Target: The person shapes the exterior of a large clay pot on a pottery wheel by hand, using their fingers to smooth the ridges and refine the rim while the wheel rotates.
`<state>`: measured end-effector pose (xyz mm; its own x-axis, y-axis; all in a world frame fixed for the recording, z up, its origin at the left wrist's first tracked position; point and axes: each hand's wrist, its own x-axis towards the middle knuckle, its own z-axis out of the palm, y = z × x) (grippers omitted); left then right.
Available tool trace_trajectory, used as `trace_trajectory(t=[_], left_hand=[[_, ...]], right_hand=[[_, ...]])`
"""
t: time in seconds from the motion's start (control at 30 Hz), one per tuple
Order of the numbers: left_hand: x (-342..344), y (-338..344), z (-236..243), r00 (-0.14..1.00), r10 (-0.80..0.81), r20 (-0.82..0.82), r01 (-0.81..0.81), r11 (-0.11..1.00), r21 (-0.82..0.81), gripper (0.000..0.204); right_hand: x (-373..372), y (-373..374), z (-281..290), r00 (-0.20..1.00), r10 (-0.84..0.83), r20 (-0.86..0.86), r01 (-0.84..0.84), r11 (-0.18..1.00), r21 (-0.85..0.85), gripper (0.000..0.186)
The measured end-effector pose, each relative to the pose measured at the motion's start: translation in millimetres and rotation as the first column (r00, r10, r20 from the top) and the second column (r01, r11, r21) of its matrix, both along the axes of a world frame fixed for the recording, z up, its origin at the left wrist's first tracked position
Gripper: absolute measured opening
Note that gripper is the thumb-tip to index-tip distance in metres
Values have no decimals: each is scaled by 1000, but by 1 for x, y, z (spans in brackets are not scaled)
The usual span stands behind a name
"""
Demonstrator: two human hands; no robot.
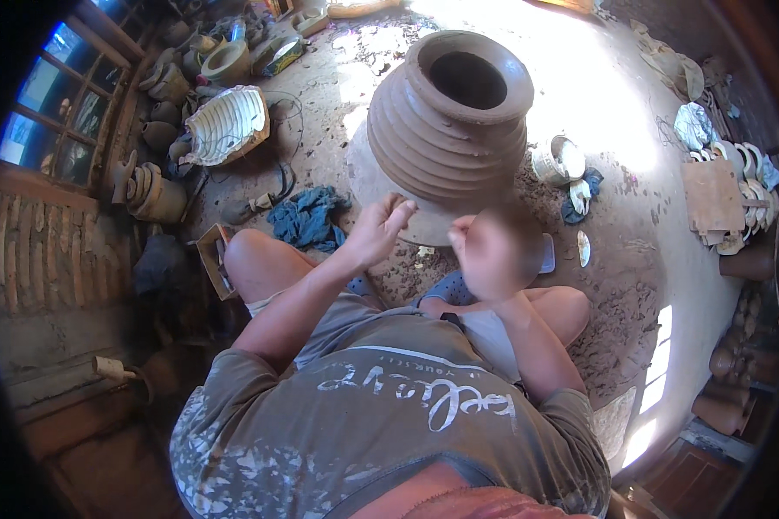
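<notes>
A large brown clay pot point(447, 143) with a ridged body and a thick, wide rim stands on a round pale base point(369, 173) in front of me. My left hand point(379, 230) is raised near the base's front, its fingers curled and the thumb against them. My right hand point(496, 253) is level with it on the other side, thumb and forefinger pinched together; the rest of this hand is blurred. Neither hand visibly touches the pot. Whatever may be between the fingers is too small to make out.
A crumpled dark blue cloth point(309, 217) lies left of the base. To the right are a white bucket point(558, 161) and clay scraps point(619, 298) on the floor. A ribbed white mold point(227, 126) sits farther left. Pots point(227, 63) line the left wall; a brown board point(712, 199) stands right.
</notes>
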<state>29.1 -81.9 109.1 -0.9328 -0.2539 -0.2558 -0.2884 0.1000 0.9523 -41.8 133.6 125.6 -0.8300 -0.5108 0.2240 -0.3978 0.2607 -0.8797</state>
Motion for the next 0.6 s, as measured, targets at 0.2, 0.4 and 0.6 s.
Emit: trace_trajectory(t=[0.2, 0.4, 0.6], left_hand=[[-1, 30, -77, 907, -222, 357, 420, 443, -792, 54], [-14, 59, -87, 761, -266, 591, 643, 194, -741, 57], [-12, 53, -86, 743, -287, 605, 659, 151, -737, 58]], right_hand=[[-38, -7, 39, 959, -104, -263, 87, 993, -78, 10], [-72, -52, 59, 655, -34, -755, 42, 999, -8, 14], [-84, -74, 66, 428, 29, -903, 170, 979, 112, 12]])
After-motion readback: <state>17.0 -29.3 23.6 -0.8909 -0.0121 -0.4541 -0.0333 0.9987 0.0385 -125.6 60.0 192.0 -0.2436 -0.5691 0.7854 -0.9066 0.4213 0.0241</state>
